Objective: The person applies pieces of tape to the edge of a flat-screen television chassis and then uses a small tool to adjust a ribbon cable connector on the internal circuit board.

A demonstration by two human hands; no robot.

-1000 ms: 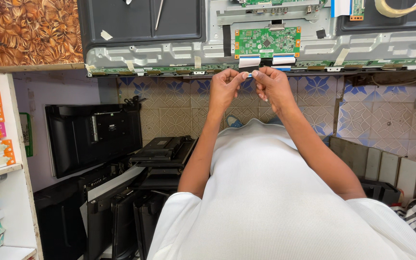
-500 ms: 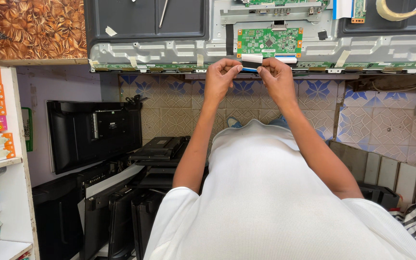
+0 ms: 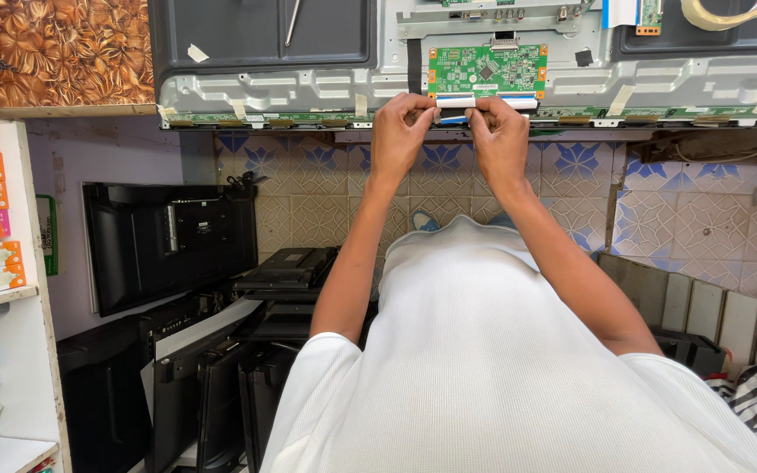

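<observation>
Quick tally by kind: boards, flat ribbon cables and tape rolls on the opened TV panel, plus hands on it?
Green circuit board in the middle: 1
Small green board at the top edge: 1
White flat ribbon cable under the fingertips: 1
Tape roll, cut off by the frame: 1
Hands, left hand and right hand, both pinching the cable: 2
Total: 6

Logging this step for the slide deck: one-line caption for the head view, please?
Left hand and right hand pinch a white flat ribbon cable under a green circuit board.
</observation>
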